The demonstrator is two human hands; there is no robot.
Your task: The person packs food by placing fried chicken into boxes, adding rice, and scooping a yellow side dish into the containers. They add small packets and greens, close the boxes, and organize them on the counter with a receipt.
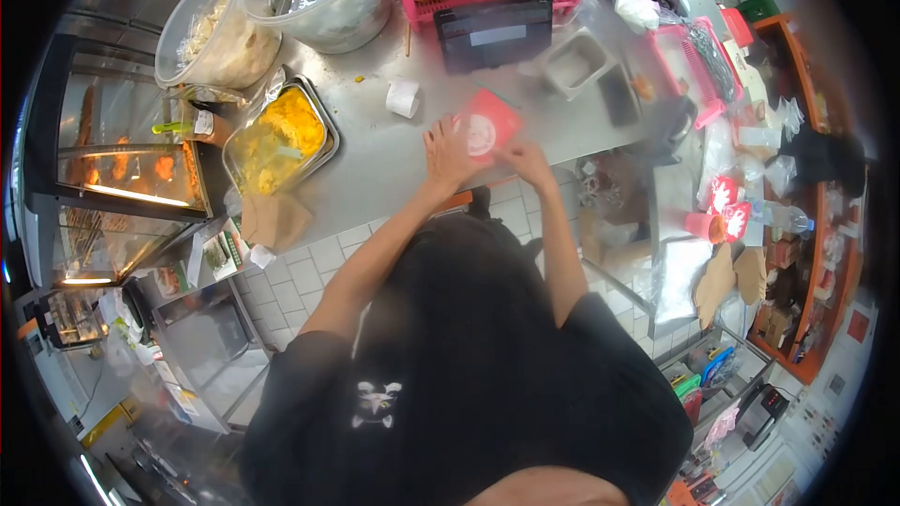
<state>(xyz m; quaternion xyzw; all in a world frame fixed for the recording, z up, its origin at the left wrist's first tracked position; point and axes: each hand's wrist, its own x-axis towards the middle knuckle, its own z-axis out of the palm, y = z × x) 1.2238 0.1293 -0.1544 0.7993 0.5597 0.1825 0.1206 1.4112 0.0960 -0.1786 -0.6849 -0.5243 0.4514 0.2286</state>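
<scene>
A flat red paper bag [504,113] with a round white print lies on the steel counter in front of me. My left hand [448,152] rests along the bag's left edge, fingers stretched out and apart. At the lower right corner, the fingers of my right hand [527,163] are bent together on the bag's edge; the exact grip is partly hidden. A white paper roll [403,98] stands just left of the bag. Behind it, a dark tablet [494,35] leans upright.
To the left is a metal tray [330,142] of yellow food beside a heated display case [131,155]. Two large plastic tubs [217,33] stand behind. Pink racks [450,7] line the back; an empty metal pan [576,64] sits at the right. The counter edge [375,215] runs before me.
</scene>
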